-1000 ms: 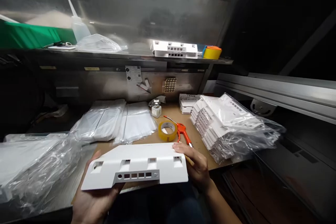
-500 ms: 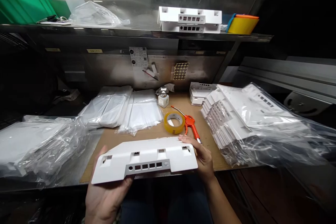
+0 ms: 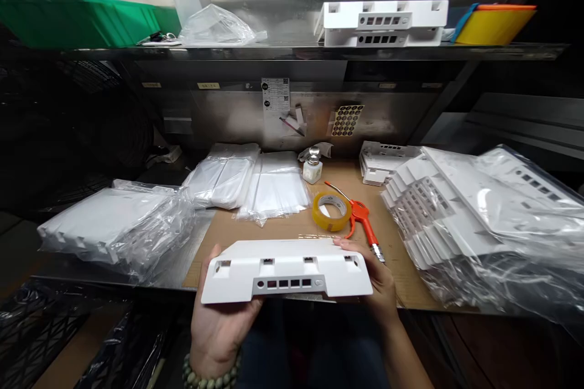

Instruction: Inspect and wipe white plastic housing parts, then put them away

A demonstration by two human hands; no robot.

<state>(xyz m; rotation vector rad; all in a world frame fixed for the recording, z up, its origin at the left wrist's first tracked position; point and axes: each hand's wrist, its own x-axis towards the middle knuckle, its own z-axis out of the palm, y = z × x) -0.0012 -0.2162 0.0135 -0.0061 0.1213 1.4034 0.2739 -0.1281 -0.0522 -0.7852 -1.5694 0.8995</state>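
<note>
A white plastic router housing (image 3: 287,261) is held up over the front edge of the bench, its grey port panel turned towards me. My left hand (image 3: 223,322) grips the left end from beneath, with the thumb at the side. My right hand (image 3: 376,282) holds the right end, its fingers over the top rear edge. Just behind the housing, a roll of yellow tape (image 3: 331,211) and an orange air blow gun (image 3: 364,219) rest on the cardboard (image 3: 223,237).
Bagged white housings lie at left (image 3: 109,219), and a wrapped stack (image 3: 456,213) leans at right. Clear plastic bags (image 3: 278,185) and a pump bottle (image 3: 312,167) are at the back. Above, a metal shelf (image 3: 292,55) carries a green bin (image 3: 91,21) and two more housings (image 3: 385,24).
My view has swung left, so the bench and shelf things appear further right. The housing, still in both hands, now sits more level, its left end no longer dipping as much.
</note>
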